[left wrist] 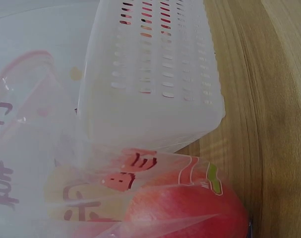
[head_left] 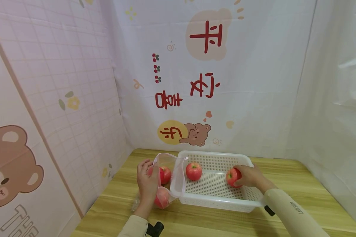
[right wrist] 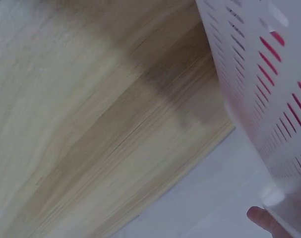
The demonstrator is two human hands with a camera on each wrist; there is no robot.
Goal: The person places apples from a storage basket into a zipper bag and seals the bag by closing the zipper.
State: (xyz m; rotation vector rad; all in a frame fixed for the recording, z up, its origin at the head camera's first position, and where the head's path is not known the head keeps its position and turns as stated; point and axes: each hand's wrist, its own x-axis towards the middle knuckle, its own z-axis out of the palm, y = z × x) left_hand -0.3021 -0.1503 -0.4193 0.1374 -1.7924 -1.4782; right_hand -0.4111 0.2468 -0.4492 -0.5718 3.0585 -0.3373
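Note:
At the right end of a white perforated basket (head_left: 219, 201), my right hand (head_left: 252, 177) grips a red apple (head_left: 232, 177), with thumb and fingers around its side. Another apple (head_left: 193, 171) sits near the basket's left end. My left hand (head_left: 147, 182) holds the mouth of a clear plastic bag (head_left: 178, 177) with a pink rim, just left of the basket. Inside the bag are several apples, one showing through the printed film as a red apple (left wrist: 185, 210) in the left wrist view. In the right wrist view only a fingertip of the right hand (right wrist: 263, 220) shows, beside the basket wall.
Basket and bag stand on a wood-grain table (head_left: 106, 210). White printed cloth (head_left: 249, 82) hangs behind it, with more cloth on both sides. Black wrist straps (head_left: 155, 228) are on the forearms. The basket's raised walls surround the loose apples.

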